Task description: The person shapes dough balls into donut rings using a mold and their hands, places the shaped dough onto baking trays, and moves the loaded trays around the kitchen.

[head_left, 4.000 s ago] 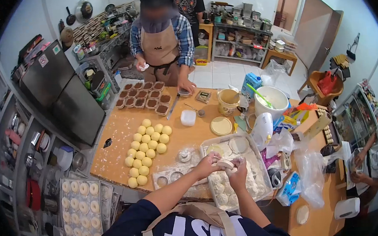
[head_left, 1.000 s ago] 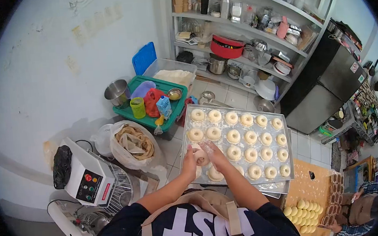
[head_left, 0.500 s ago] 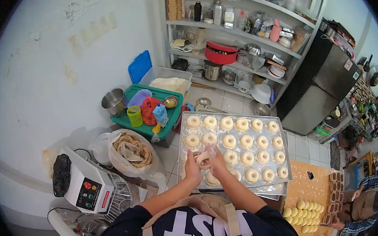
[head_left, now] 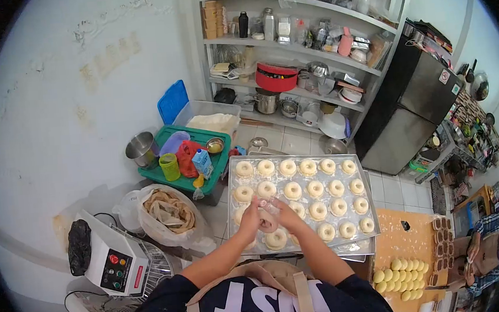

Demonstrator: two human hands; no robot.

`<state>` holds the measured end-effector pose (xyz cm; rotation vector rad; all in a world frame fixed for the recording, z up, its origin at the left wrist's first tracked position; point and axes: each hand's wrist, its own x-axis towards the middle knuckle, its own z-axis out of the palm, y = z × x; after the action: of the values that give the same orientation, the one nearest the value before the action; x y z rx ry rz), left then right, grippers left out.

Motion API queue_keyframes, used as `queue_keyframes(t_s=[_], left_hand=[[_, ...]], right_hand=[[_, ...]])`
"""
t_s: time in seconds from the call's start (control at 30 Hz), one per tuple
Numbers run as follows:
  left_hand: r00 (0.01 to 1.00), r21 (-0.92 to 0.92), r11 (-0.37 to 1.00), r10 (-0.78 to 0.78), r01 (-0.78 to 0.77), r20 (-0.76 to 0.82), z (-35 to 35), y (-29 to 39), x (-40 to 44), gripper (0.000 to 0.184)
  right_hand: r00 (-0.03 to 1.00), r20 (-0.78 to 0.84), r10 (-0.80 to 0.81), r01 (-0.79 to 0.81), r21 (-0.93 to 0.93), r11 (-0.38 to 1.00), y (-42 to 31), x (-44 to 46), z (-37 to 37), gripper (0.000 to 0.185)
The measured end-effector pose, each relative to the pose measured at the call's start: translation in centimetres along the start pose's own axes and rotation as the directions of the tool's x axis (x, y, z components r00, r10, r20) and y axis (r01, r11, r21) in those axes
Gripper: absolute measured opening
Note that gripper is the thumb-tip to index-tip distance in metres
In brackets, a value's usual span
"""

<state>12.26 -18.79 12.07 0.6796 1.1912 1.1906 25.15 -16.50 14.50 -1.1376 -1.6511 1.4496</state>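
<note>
Bare metal, dusted pale: the tray (head_left: 300, 179) fills the centre and right of centre of the frame, set with rows of cream rings (head_left: 360, 205).

Left hand (head_left: 249, 220): just left of frame centre, fingers curled inward, gripping the dough ring (head_left: 268, 221) by its left side. Thumb and fingertips come together near the top of the ring; no wide gap seen.

Right hand (head_left: 290, 218): opposite side, fingers bent and reaching across the ring's upper right. Blur here; cannot tell how firmly they press or how far apart they stand.

Position of dough ring: between the two palms, above the lower left part of the tray. Relation of note: it lies directly inward from both sets of fingers, right of the left hand, left of the right. Neither hand is clearly nearer. Outline roundish, no clear long axis; it appears tilted, though the hands cover part of it. Height above the metal cannot be judged.

Neighbours: one tray ring (head_left: 276, 240) just below it in the frame, another (head_left: 266, 189) just above the fingertips.

Lower right: yellow dough balls (head_left: 401, 275) on a wooden table (head_left: 391, 226), another person's hand (head_left: 474, 250) beyond.
</note>
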Motion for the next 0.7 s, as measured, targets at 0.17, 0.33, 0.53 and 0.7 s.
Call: queue_keyframes(t_s=[0.17, 0.33, 0.53, 0.7], left_hand=[[0.999, -0.456, 0.890, 0.008, 0.015, 0.049, 1.7, -0.7, -0.1, 0.054], [0.987, -0.110, 0.983, -0.140, 0.149, 0.084, 0.8, -0.5, 1.1, 0.056], [0.994, -0.725, 0.681, -0.098, 0.107, 0.055, 2.3, -1.9, 1.8, 0.061], [0.991, -0.423, 0.898, -0.094, 0.124, 0.091, 1.6, -0.3, 1.9, 0.062]], right_hand=[[0.944, -0.234, 0.234, -0.072, 0.546, 0.835, 1.8, 1.1, 1.2, 0.044], [0.969, -0.069, 0.236, -0.214, 0.239, 0.947, 1.6, 1.2, -0.4, 0.045], [0.924, -0.312, 0.223, -0.067, 0.441, 0.895, 1.2, 1.2, 1.5, 0.046], [0.955, -0.274, 0.117, 0.021, 0.453, 0.891, 1.7, 0.3, 1.4, 0.033]])
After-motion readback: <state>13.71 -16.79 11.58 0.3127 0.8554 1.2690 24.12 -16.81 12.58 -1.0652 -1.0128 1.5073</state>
